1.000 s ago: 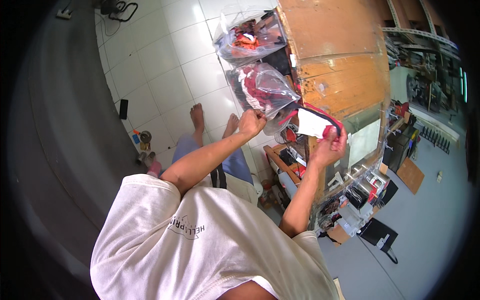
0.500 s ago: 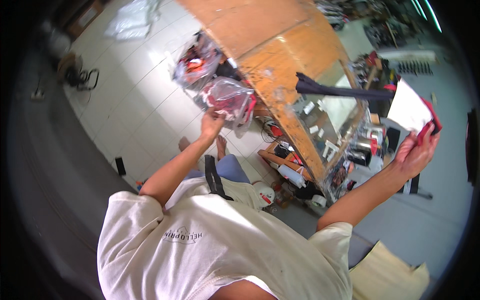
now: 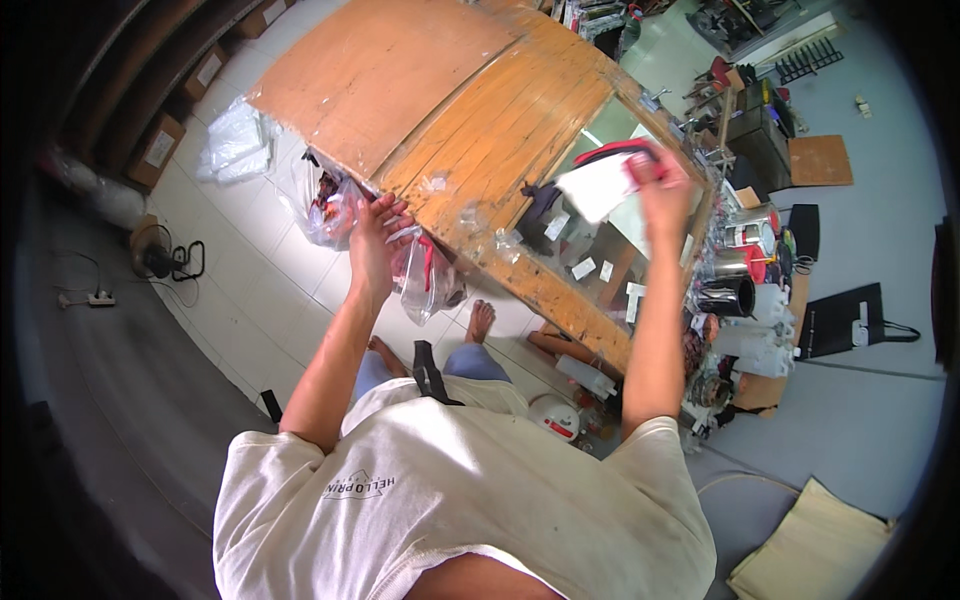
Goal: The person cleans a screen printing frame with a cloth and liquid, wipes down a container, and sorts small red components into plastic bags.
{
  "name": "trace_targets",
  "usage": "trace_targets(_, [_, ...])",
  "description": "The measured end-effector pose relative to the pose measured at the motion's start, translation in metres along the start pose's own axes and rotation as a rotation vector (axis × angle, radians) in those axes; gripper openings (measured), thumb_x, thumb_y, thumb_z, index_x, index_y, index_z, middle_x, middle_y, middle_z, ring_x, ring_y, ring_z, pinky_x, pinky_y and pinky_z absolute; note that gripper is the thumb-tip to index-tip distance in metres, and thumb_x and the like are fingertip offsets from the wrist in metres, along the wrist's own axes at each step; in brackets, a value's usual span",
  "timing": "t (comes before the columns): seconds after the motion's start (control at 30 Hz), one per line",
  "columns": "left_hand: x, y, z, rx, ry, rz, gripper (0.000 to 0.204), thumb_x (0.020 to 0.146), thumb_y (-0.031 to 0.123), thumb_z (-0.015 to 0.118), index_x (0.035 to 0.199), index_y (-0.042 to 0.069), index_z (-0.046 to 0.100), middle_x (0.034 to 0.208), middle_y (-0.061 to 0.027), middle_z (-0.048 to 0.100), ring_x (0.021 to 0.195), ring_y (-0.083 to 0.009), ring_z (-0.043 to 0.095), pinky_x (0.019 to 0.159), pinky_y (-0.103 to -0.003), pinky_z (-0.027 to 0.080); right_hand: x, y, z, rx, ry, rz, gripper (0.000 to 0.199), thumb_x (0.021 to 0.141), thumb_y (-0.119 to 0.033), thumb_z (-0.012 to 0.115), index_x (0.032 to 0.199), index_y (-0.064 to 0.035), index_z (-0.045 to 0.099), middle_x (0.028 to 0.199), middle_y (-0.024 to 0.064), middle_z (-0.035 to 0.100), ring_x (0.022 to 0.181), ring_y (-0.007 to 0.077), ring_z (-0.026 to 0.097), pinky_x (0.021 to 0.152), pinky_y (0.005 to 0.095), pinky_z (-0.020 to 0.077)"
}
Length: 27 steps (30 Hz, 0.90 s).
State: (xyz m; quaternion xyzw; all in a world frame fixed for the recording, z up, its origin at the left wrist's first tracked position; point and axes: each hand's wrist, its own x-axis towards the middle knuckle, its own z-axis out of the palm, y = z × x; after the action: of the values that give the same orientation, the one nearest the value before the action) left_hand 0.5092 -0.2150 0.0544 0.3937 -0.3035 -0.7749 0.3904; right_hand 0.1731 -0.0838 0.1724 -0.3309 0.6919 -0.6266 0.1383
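My right hand (image 3: 662,190), blurred by motion, grips a floppy white piece (image 3: 598,190) with a red edge, perhaps cloth. It hangs over the glass pane set in the wooden table (image 3: 470,110). A dark strip (image 3: 540,200) shows beside the white piece's left end; whether the two are joined I cannot tell. At the table's near left edge, my left hand (image 3: 378,232) has its fingers apart and nothing visible in them. Just below it hangs a clear plastic bag (image 3: 430,290) with red contents; another clear bag (image 3: 330,205) with dark and orange contents is to its left.
Small white labels (image 3: 584,269) lie on the glass. Cans and a black cylinder (image 3: 727,296) crowd the table's right side. A black tote bag (image 3: 850,320) lies farther right, a folded cream cloth (image 3: 815,545) at lower right. On the left floor stand a fan (image 3: 155,258) and plastic wrapping (image 3: 240,145).
My right hand has swung left and inward, bringing the white and red piece over the glass. My left hand has let go of the clear bag and moved up to the table edge. The view has turned.
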Motion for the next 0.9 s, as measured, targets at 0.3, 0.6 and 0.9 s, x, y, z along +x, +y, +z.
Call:
trace_targets(0.3, [0.016,-0.041,0.079,0.031,0.055,-0.009,0.078,0.096,0.064,0.022,0.138,-0.001,0.038,0.139,-0.017,0.046,0.122,-0.0293,0.048,0.099,-0.041,0.04,-0.043,0.189,0.077,-0.911,-0.498,-0.506,0.043,0.086,-0.011,0.059,0.129,-0.0117,0.054,0.137,0.009,0.048,0.125,0.036,0.043,0.093,0.0457,0.0441])
trace_targets(0.6, [0.07,-0.087,0.167,0.106,-0.122,-0.095,0.083,0.092,0.071,0.026,0.143,0.005,0.036,0.142,-0.0119,0.044,0.128,-0.0289,0.043,0.102,-0.047,0.036,0.016,0.11,0.073,0.402,-0.292,0.243,0.033,0.098,-0.033,0.051,0.078,-0.0088,0.062,0.065,-0.0042,0.054,0.055,0.0031,0.051,0.05,0.0213,0.0417])
trace_targets(0.9, [0.08,-0.109,0.314,-0.134,-0.476,-0.185,0.053,0.099,0.051,0.033,0.126,0.009,0.051,0.119,-0.0104,0.057,0.112,-0.0289,0.055,0.095,-0.042,0.047,0.05,0.062,0.023,0.074,0.083,0.051,0.033,0.08,-0.032,0.072,0.092,-0.0015,0.066,0.087,0.0107,0.067,0.08,0.0225,0.062,0.072,0.0338,0.0485])
